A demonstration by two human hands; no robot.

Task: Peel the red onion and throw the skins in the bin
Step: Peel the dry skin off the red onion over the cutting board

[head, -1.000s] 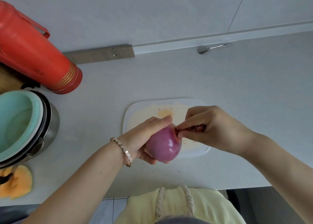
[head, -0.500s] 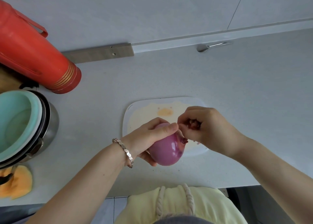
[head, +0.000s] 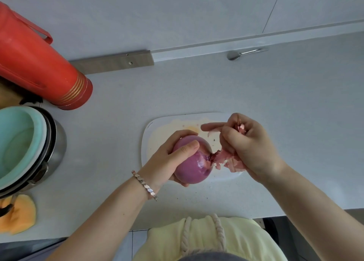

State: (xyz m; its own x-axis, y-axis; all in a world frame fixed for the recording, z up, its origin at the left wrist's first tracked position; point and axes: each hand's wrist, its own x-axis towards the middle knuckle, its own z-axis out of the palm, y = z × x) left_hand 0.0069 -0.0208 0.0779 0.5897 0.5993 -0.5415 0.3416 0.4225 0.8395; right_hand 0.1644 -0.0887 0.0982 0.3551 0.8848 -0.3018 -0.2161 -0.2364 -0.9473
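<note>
the onion (head: 194, 162) is held in the air just above the near edge of a white board (head: 145, 142), at about 6 o'clock of the board, on the pale worktop (head: 285, 103). the left hand (head: 167, 162) has its grip closed round the onion from 9 o'clock, thumb across the top and fingers under it. the onion's long axis runs roughly 9 to 3, with the puckered tip pointing to 3 o'clock, straight at the right hand (head: 254, 146). that hand sits just beside the tip, its grip closed on a bunch of loose skins (head: 226, 160), with more pink flakes bunched in the curled fingers near 12 o'clock of the hand. a thin strip seems to run from the tip into the bunch, so the next pull likely goes toward 3 o'clock, away from the left hand, and the right hand is the one to carry the skins off. the onion's underside and far side are hidden by the left hand, so how much skin is left there cannot be told. the bin is not in view. a red flask (head: 39, 63) lies at 10 o'clock, a pot (head: 57, 142) at 9 o'clock, a spoon (head: 242, 52) at 1 o'clock.
</note>
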